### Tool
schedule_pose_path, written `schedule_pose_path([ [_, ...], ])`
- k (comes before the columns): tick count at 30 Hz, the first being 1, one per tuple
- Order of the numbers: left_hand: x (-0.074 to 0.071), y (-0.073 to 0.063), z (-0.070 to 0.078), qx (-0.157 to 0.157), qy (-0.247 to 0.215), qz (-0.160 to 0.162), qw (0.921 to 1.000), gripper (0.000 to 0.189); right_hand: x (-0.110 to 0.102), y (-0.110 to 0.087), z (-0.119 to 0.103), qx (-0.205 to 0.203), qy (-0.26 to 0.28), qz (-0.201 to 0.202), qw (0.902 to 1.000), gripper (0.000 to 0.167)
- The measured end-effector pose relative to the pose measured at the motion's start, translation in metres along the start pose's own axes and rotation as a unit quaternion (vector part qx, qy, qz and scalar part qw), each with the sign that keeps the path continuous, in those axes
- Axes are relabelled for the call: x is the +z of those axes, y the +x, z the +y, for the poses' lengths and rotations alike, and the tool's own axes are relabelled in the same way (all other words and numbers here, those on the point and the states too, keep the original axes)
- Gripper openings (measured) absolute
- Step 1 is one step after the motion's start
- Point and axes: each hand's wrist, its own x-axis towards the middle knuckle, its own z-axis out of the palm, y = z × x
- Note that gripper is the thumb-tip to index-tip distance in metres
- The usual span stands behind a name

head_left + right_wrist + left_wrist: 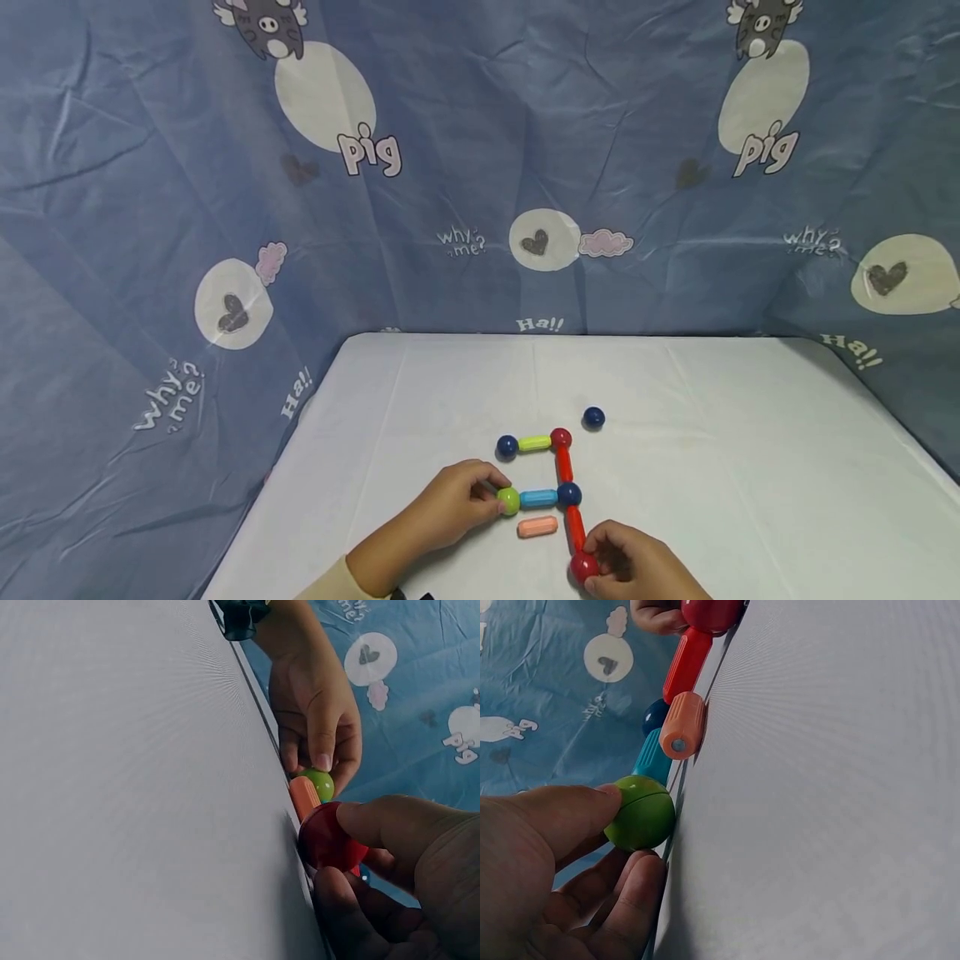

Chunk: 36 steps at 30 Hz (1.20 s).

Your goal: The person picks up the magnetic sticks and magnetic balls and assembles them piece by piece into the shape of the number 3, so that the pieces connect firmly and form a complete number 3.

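Observation:
My left hand [459,504] pinches a green ball [509,501] between thumb and fingers. A light-blue rod [538,498] joins that ball to a dark blue ball [569,494]. From the dark blue ball one red rod [564,465] runs up to a red ball [561,437], and another red rod [575,528] runs down to a larger-looking red ball [584,567]. My right hand [633,560] grips this near red ball. In the left wrist view, an orange rod [682,726] lies loose on the table, beside the light-blue rod.
A yellow-green rod [535,443] links the far red ball to another dark blue ball [507,447]. A separate dark blue ball [594,418] lies behind to the right. Everything is on a white-covered table [750,467], with a blue patterned cloth [645,150] hanging behind it.

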Motion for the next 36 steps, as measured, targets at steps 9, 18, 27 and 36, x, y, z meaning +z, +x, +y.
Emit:
schedule_pose_path([
  [9,-0.001,-0.003,0.005,0.008,0.040,0.013,0.9991,0.023,0.000,0.001,-0.001,0.003,0.001,-0.005,1.0000,0.031],
  [18,0.006,-0.023,0.044,0.065,0.158,-0.001,0.9853,0.015,0.000,-0.001,0.002,-0.013,-0.008,0.002,0.9999,0.033],
  [27,0.021,-0.020,0.044,0.079,0.238,-0.068,0.9656,0.020,0.000,0.000,0.004,-0.006,0.005,-0.007,0.9999,0.032],
  [36,0.023,-0.017,0.042,0.057,0.220,-0.092,0.9695,0.020,-0.001,0.000,0.003,-0.008,0.008,-0.008,0.9999,0.032],
])
